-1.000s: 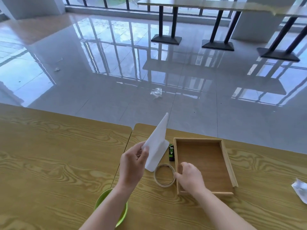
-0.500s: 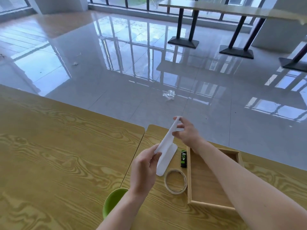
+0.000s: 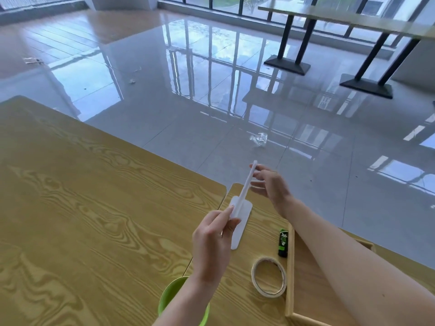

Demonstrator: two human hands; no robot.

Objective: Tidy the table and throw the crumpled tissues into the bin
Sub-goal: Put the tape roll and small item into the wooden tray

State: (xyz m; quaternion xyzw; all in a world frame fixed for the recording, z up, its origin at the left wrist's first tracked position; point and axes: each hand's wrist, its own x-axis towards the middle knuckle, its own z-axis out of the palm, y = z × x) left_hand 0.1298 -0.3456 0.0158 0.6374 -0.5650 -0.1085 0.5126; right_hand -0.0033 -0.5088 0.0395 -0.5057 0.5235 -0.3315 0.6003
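Table (image 3: 94,208), white sheet (image 3: 243,209), tape roll (image 3: 270,294), tray (image 3: 290,267)

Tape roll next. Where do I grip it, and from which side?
I'd come straight down: the tape roll lies flat, hole up. Set fingers inside the hole, thumb outside on its left rim, since the tray wall crowds its right side. The left hand now pinches the white card.

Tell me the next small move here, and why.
Probably lower the white sheet into the wooden tray at the right. The left hand pinches its lower end and the right hand its top, so both hold it, and the tray lies just beside the tape roll.
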